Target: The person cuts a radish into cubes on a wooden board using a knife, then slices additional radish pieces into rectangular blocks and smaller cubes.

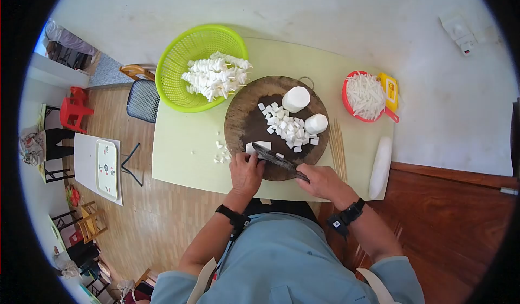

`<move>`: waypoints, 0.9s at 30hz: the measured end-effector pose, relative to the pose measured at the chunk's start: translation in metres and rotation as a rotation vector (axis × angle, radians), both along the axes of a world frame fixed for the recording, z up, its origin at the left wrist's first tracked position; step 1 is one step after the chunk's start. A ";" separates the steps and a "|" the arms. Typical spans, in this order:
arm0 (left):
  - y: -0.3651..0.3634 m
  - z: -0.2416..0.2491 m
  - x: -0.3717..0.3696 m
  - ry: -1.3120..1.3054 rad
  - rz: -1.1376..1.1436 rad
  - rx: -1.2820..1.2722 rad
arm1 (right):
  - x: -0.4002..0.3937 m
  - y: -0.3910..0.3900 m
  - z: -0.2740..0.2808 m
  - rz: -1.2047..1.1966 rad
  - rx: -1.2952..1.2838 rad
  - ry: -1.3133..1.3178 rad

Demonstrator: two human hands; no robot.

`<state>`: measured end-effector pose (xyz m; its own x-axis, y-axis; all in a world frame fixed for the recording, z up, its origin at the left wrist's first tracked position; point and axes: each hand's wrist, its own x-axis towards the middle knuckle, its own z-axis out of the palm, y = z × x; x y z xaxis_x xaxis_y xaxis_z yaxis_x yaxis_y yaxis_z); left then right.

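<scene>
My right hand is closed round the handle of a dark-bladed kitchen knife. Its blade lies across a piece of white radish near the front edge of the round wooden chopping board. My left hand has its fingers bent and pressed against that piece, partly hidden beside the blade. Beyond the knife, a heap of white radish cubes covers the board's middle. Two thick radish chunks stand at its right side.
A green basket holds skewered white pieces. Thin bamboo skewers lie right of the board. Farther right are a whole white radish, a red strainer of white strips and a yellow packet. Small scraps lie left.
</scene>
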<state>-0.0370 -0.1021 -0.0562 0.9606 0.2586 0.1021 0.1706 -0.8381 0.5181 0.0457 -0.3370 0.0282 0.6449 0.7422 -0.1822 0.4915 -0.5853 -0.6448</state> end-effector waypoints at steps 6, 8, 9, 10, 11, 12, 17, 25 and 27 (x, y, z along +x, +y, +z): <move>-0.014 0.007 0.004 0.126 0.032 0.064 | 0.007 0.004 -0.003 -0.001 0.002 -0.004; -0.015 0.005 0.004 0.137 0.044 0.065 | 0.008 0.004 -0.003 0.000 -0.001 0.007; -0.014 0.003 0.005 0.116 0.044 0.070 | 0.008 0.003 -0.001 -0.061 -0.013 0.092; -0.013 0.001 0.005 0.094 0.044 0.075 | 0.008 0.003 0.001 -0.122 -0.025 0.176; -0.012 -0.001 0.004 0.093 0.046 0.075 | 0.008 0.004 0.002 -0.120 -0.025 0.175; -0.009 0.000 0.003 0.018 0.019 0.050 | 0.007 0.003 0.004 -0.124 -0.011 0.103; -0.006 0.036 -0.002 -0.343 -0.148 -0.059 | 0.006 -0.001 0.007 -0.022 -0.003 -0.195; -0.022 0.081 0.063 0.067 -0.605 0.075 | 0.007 0.003 0.008 0.060 -0.090 -0.351; -0.023 0.073 0.078 0.081 -0.576 -0.084 | 0.007 -0.001 0.007 0.054 -0.108 -0.356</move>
<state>0.0413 -0.1250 0.0167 0.9526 -0.3032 0.0241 -0.2581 -0.7640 0.5913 0.0524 -0.3378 0.0348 0.6428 0.7654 -0.0325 0.7057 -0.6081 -0.3637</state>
